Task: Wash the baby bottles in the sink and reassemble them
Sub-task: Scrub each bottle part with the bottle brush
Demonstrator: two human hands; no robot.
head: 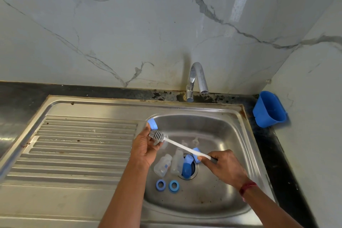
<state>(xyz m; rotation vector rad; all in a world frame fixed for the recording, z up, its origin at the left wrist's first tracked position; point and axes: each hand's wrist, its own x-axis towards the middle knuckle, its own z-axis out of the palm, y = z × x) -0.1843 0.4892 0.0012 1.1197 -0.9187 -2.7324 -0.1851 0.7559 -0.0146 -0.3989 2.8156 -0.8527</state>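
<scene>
My left hand (146,147) grips a clear baby bottle (162,141) with a blue base (152,123), held over the sink's left rim. My right hand (223,166) grips the handle of a white bottle brush (182,146). Its grey bristle head (157,135) is inside the bottle. In the steel sink basin (225,133) lie two more clear bottles (162,164) (177,162), blue caps (187,165) over the drain and two blue screw rings (160,184) (173,186). Clear teats (195,141) lie further back.
The tap (196,79) stands behind the basin with no water running. A ridged steel draining board (77,150) spreads to the left. A blue plastic holder (269,109) hangs on the right wall over the dark counter (277,163).
</scene>
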